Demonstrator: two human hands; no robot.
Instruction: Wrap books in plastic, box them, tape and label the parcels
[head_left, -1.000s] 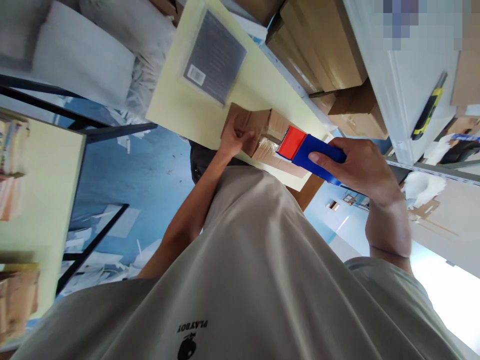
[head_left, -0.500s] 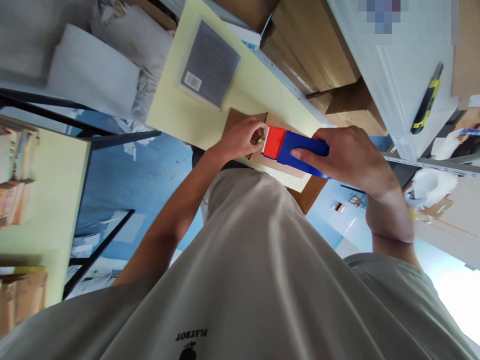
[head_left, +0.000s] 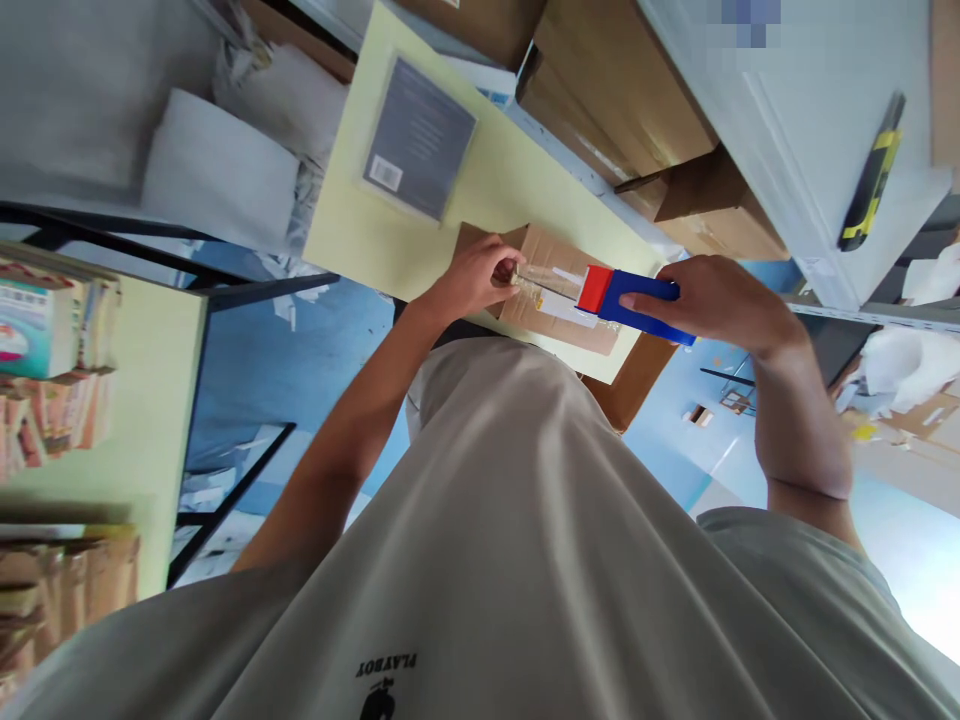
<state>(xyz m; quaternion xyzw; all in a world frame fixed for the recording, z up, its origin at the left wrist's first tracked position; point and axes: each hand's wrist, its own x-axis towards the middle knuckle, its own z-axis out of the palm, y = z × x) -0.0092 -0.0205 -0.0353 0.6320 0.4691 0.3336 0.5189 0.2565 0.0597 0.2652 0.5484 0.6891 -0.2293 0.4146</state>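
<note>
Near the front edge of the yellow desk (head_left: 480, 190), just ahead of the person's chest, lies a flat cardboard parcel (head_left: 559, 325). It is brown, with one end reaching toward the desk's front corner. The left hand (head_left: 476, 278) rests on the parcel's left end with the fingers curled down and the fingertips pinching or pressing something small at the surface; it looks like the loose end of the clear tape (head_left: 544, 285), though the exact hold is too small to tell. That hand seems placed there to pin the parcel flat and anchor the strip. The right hand (head_left: 712, 300) is closed firmly around the blue handle of a tape dispenser (head_left: 626, 298), thumb along the near side and fingers wrapped over the top. A glossy strip of tape stretches between the two hands, lying low over the cardboard. The dispenser's long axis runs roughly parallel with the desk's front edge, its red head pointing left toward the left hand and its handle end pointing right, away from the parcel; held so, the tape lies down along the parcel's length. Farther back on the desk, well apart from the parcel, lies a grey book (head_left: 418, 138) in clear wrap with a barcode at one corner. Beyond the desk's far edge stand stacked cardboard boxes (head_left: 615, 90), and a yellow and black knife (head_left: 870, 180) lies on a white shelf at the right.
</note>
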